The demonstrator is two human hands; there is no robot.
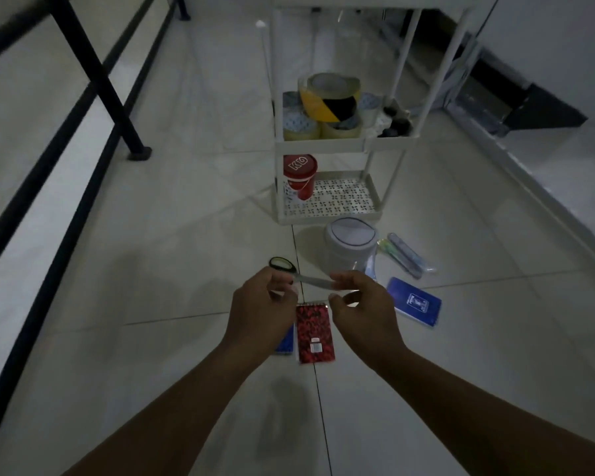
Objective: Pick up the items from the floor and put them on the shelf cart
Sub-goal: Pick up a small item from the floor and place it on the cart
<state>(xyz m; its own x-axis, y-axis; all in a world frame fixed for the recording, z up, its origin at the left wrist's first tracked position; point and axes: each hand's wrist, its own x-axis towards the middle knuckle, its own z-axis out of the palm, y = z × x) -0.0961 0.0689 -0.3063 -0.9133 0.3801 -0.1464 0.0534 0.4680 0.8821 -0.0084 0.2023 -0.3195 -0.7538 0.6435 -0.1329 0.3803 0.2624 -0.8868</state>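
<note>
You see a yellow-and-black striped tape roll (330,97), a red cup (300,176), a white shelf cart (327,144) with a pinwheel-patterned bottom tray, a red patterned notebook (315,333), a blue booklet (414,301), and black-handled scissors (294,271).

The room is dim. Large pale glossy floor tiles (172,207) with thin dark grout lines reflect faint light. A black metal frame (93,73) with a slanted leg and long rails runs along the left. A white wall (571,63) rises at right above a dark sloped base (543,111).
</note>
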